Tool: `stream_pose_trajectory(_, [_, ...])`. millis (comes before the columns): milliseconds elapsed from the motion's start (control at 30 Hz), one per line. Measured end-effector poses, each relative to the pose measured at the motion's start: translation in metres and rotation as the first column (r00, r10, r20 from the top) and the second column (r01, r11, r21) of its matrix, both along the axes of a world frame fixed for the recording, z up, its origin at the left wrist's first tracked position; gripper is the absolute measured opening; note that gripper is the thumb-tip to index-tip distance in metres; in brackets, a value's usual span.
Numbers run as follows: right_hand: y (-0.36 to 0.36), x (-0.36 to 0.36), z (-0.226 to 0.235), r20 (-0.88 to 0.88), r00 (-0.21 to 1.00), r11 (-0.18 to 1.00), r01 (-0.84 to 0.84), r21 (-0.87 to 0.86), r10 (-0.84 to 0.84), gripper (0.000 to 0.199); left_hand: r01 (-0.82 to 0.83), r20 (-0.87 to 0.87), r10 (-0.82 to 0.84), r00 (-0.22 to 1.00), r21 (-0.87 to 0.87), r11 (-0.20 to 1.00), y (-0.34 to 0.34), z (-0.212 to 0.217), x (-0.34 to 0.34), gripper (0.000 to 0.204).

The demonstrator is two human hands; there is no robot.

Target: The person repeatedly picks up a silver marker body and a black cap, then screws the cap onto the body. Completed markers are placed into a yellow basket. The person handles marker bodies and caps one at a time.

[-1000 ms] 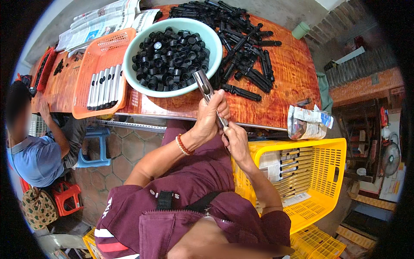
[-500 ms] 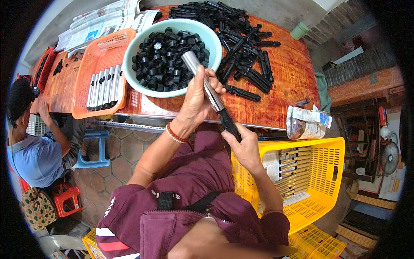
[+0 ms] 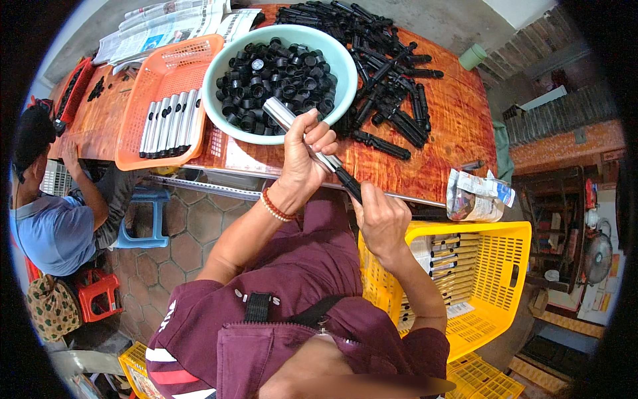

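My left hand (image 3: 307, 147) is wrapped round a shiny silver tube (image 3: 279, 114), held slanting over the near rim of a pale green basin (image 3: 345, 100). A black plastic rod (image 3: 347, 181) stands in line with the tube at its lower end. Closed round the far end of that rod is my right hand (image 3: 383, 223); its fingers hide the tip. How deep the rod sits in the tube is covered by my left hand. Many short black caps (image 3: 269, 83) fill the basin. Behind and right of my hands lies a pile of similar black rods (image 3: 392, 93).
Left of the basin, an orange basket (image 3: 174, 63) holds several silver tubes. A yellow crate (image 3: 495, 292) with rows of long pieces stands at my right, near a newspaper-wrapped bundle (image 3: 475, 196) on the table edge. Another person (image 3: 60, 226) sits at the left by a blue stool (image 3: 147, 219).
The tube has slid lower through my left hand and tilts more. My right hand has turned and closed over the end of the black rod, with less of it showing.
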State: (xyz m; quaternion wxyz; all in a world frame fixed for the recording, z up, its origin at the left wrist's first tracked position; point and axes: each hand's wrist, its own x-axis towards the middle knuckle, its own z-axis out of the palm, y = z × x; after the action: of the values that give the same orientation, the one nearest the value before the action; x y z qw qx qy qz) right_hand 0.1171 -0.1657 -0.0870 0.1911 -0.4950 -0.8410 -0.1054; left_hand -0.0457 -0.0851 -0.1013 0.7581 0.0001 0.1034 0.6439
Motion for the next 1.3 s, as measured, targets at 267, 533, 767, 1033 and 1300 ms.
stream_pose_trajectory(267, [0.002,0.001,-0.004,0.001,1.0,0.999,0.003,0.032,-0.003,0.024,-0.043,-0.041,0.043,0.998,-0.018,0.999,0.002,0.003,0.004,0.036])
stream_pose_trajectory(533, [0.016,0.008,0.021,-0.254,0.967,0.98,-0.084,-0.182,0.036,0.034,-0.045,-0.023,0.047,0.999,0.064,0.997,0.012,0.003,-0.011,0.038])
stream_pose_trajectory(767, [0.032,0.018,0.068,-0.919,0.385,0.991,-0.125,0.04,0.085,0.069,-0.138,0.311,0.03,0.95,0.332,0.933,0.029,0.037,-0.05,0.038])
stream_pose_trajectory(1033, [0.027,0.043,0.078,-0.943,0.3,0.978,0.101,0.183,0.145,0.085,-0.232,0.371,0.089,0.925,0.363,0.902,0.033,0.047,-0.082,0.037])
stream_pose_trajectory(1300, [0.041,0.004,0.05,-0.897,0.414,0.987,-0.103,0.122,0.154,0.079,-0.083,0.103,0.052,0.993,0.331,0.94,0.014,0.036,-0.002,0.036])
